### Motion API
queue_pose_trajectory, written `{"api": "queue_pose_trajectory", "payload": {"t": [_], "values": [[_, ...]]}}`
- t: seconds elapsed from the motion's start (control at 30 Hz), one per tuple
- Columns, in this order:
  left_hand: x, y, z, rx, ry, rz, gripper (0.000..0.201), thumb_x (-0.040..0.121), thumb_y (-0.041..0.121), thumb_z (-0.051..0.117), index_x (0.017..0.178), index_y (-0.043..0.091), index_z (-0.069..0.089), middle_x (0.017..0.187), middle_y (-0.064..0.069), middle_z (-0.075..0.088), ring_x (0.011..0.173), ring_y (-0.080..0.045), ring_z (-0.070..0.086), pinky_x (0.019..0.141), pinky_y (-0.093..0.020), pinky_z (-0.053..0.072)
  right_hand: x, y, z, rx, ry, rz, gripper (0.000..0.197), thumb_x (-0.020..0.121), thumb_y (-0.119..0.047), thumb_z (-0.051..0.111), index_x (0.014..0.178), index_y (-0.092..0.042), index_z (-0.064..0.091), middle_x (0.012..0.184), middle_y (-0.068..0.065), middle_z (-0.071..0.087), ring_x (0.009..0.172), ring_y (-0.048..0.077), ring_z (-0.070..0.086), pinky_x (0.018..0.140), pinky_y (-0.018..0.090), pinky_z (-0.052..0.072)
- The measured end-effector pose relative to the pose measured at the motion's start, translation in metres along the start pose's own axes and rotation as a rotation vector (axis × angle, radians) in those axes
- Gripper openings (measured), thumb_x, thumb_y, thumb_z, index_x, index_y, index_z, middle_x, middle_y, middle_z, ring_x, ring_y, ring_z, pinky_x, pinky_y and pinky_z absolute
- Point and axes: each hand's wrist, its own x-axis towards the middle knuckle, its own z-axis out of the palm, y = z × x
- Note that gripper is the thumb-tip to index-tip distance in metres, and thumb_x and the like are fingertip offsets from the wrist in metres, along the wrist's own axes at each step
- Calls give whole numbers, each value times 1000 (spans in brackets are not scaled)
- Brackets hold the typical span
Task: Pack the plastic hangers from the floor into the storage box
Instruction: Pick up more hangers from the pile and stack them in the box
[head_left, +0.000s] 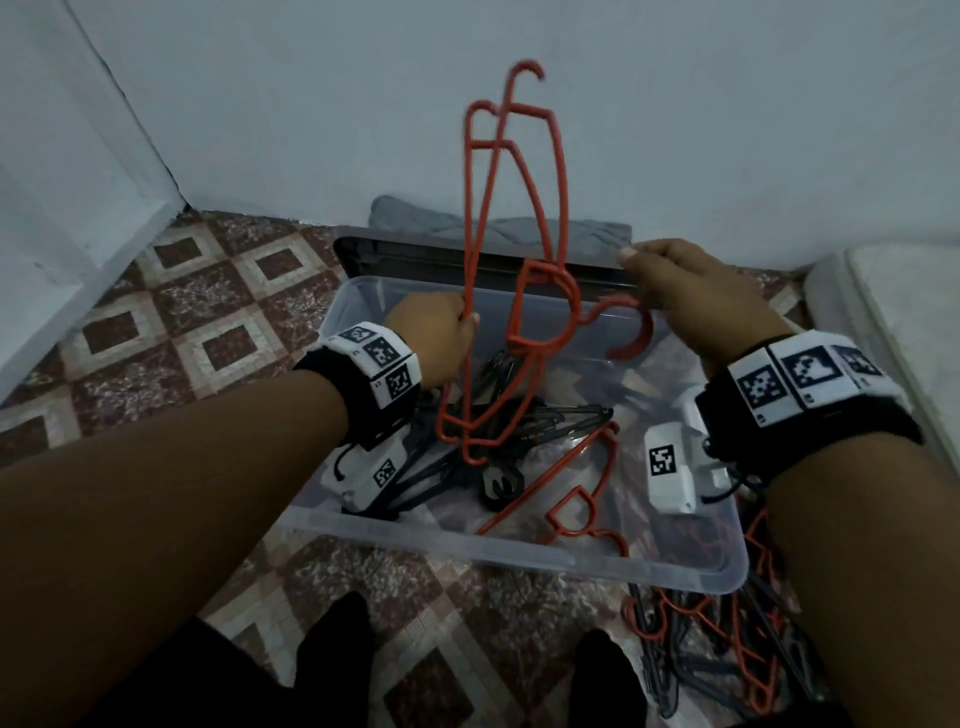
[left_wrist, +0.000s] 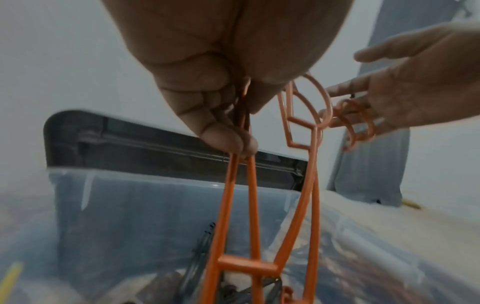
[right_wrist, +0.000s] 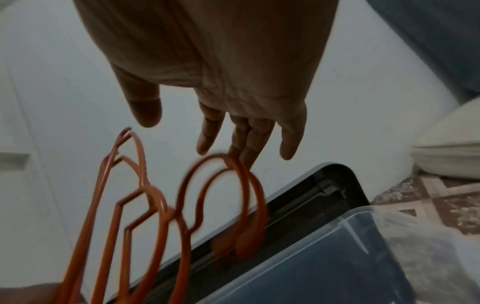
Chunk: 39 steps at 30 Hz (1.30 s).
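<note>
- Floor (head_left: 171, 291) with brown and cream tiles shows only in the head view, and a pile of red and black hangers (head_left: 717, 654) lies on it beside the box.
- Clear storage box (head_left: 519, 558) sits on the floor, with black hangers (head_left: 519, 421) and a red one inside.
- Left hand (head_left: 441, 338) is over the box, its fingers (left_wrist: 221, 139) curled tight round a bunch of red hangers (head_left: 519, 218).
- Right hand (head_left: 685, 296) has its fingers (right_wrist: 288, 142) straight, touching the bunch's hooks (right_wrist: 241, 181); only the wrist views show this.

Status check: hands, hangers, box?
Left hand grips a bunch of red hangers above the clear box. Right hand open, fingers touching their hooks. More hangers on the floor by the box; nothing blocking.
</note>
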Motion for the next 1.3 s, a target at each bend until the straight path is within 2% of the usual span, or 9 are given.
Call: {"api": "queue_pose_trajectory", "payload": {"t": [0.17,0.3,0.47,0.53,0.67,0.8,0.9,1.1,1.3], "values": [[7,3,27,223,-198,58,28,102,30,41,101,10,61,107,-17,66,95,-35,60,74,-30,38,9,28,23,-59,-243,200,32,81,-57,65,84,-25,69,102,10,72,96,25,69,91,41,52],[30,3,67,327,-359,143,25,95,28,48,79,11,59,91,-14,67,75,-32,61,65,-30,39,21,78,44,-71,-181,450,17,89,-28,64,76,-18,62,85,8,67,71,21,66,70,28,56],[59,0,125,492,-422,244,26,83,36,51,73,13,58,58,0,48,61,-28,61,67,-40,59,34,139,43,-379,-264,518,28,86,-30,67,110,-15,68,105,8,70,93,28,68,79,31,55],[70,3,147,493,-504,299,21,85,34,56,82,14,60,68,-1,56,69,-29,65,70,-42,59,36,157,43,-579,-347,510,35,83,-39,68,111,-18,67,108,11,69,99,31,66,89,35,54],[81,5,194,415,-556,390,33,87,19,62,119,9,57,109,-11,64,92,-32,66,81,-42,56,42,200,57,-543,-326,649,38,97,-25,54,133,-11,56,125,6,60,115,29,60,64,16,56],[82,6,238,587,-833,477,25,94,17,57,113,3,64,117,-14,61,103,-33,62,90,-45,53,27,224,59,-646,-412,695,44,94,-39,55,130,-13,55,123,10,62,108,28,62,90,30,51],[79,7,265,619,-834,495,21,94,10,51,111,3,62,120,-15,58,106,-33,60,91,-49,51,22,237,65,-491,-338,812,51,97,-29,53,142,-7,44,136,14,53,111,26,58,67,15,45],[74,-6,299,572,-866,372,24,94,12,54,116,4,60,121,-13,57,107,-33,59,89,-51,52,28,280,69,-425,-328,883,53,97,-25,54,146,-9,38,144,13,46,127,28,51,105,30,41],[69,-8,305,551,-811,370,24,90,10,55,112,5,61,117,-16,60,103,-33,62,87,-46,55,34,283,67,-572,-448,856,42,100,-22,48,138,-5,47,142,16,48,126,31,51,93,28,44]]}}
